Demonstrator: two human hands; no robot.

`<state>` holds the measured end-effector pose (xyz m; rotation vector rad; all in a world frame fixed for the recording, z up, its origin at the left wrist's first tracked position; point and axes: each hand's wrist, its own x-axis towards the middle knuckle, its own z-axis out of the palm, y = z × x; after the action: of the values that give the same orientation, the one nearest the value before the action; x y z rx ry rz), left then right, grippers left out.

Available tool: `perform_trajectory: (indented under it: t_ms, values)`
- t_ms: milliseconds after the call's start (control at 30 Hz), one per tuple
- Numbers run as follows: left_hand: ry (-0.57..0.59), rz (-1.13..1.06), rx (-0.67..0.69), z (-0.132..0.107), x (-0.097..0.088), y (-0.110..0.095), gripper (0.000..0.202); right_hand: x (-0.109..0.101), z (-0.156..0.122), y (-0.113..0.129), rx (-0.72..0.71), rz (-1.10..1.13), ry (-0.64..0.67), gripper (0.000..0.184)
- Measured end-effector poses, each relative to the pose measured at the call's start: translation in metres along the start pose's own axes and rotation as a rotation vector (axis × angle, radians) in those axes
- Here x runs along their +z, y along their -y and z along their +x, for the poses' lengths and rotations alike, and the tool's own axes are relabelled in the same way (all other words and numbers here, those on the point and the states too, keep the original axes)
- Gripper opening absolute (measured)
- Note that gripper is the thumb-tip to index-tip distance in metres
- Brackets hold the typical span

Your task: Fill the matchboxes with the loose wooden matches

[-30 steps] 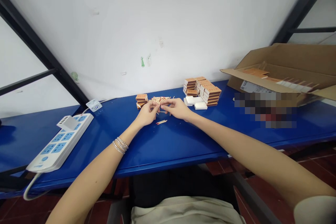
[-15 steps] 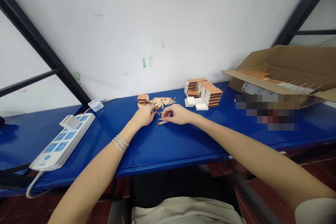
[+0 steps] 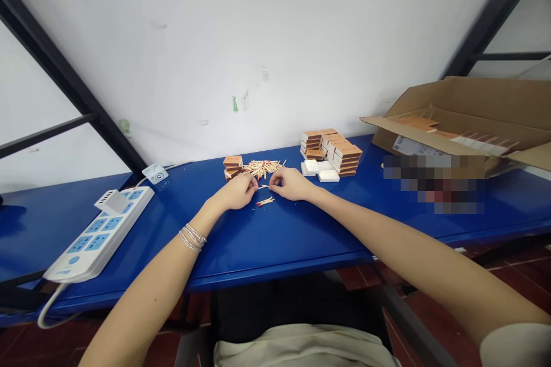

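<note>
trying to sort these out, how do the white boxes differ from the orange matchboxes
The white boxes look plain and lie flat in a low, loose group, while the orange matchboxes have printed tops and sit in tall stacks. Both are rectangular and sit close together on the blue table.

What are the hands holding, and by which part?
Cannot tell: the left hand and right hand have fingertips beside loose matchsticks, too small to see any grip.

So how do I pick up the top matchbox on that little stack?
Pinch the top matchbox by its two long edges, coming from straight above. It lies flat on the stack with nothing over it, so it should lift off easily. Your left hand looks closest.
</note>
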<state>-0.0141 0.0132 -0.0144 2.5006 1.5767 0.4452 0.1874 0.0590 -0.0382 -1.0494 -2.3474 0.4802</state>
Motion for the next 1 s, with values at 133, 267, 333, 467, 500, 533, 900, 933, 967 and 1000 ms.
perform_trajectory:
  t_ms: [133,267,333,467,500,533,900,933,967,1000]
  values:
    - [0.136,-0.214,-0.035,-0.003,-0.005,-0.006,0.016,0.001,0.001,0.0,0.021,0.0,0.005,0.007]
    - [0.067,-0.204,-0.054,-0.003,-0.005,0.0,0.016,-0.005,0.001,0.002,0.053,0.039,-0.021,0.008]
    - [-0.001,-0.119,-0.072,-0.003,-0.006,0.004,0.017,-0.01,0.001,0.003,0.046,0.061,-0.042,0.009]
    - [-0.083,0.052,-0.129,-0.003,-0.011,0.004,0.02,-0.02,-0.001,0.006,-0.039,0.133,0.015,0.009]
    - [-0.098,0.077,-0.15,-0.004,-0.013,0.003,0.021,-0.021,-0.002,0.007,-0.054,0.156,0.036,0.009]
    - [-0.109,0.098,-0.173,-0.003,-0.014,0.003,0.021,-0.021,-0.002,0.007,-0.066,0.178,0.053,0.01]
    - [-0.112,0.294,-0.348,0.005,-0.001,0.002,0.022,-0.003,-0.005,0.01,-0.101,0.113,0.122,0.024]
    - [-0.109,0.3,-0.355,0.006,0.0,0.001,0.023,-0.003,-0.005,0.009,-0.121,0.089,0.117,0.026]
    - [-0.109,0.303,-0.364,0.006,0.0,0.0,0.024,-0.003,-0.005,0.009,-0.146,0.072,0.124,0.026]
    - [-0.113,0.304,-0.375,0.007,0.001,-0.001,0.025,-0.003,-0.005,0.01,-0.171,0.064,0.134,0.025]
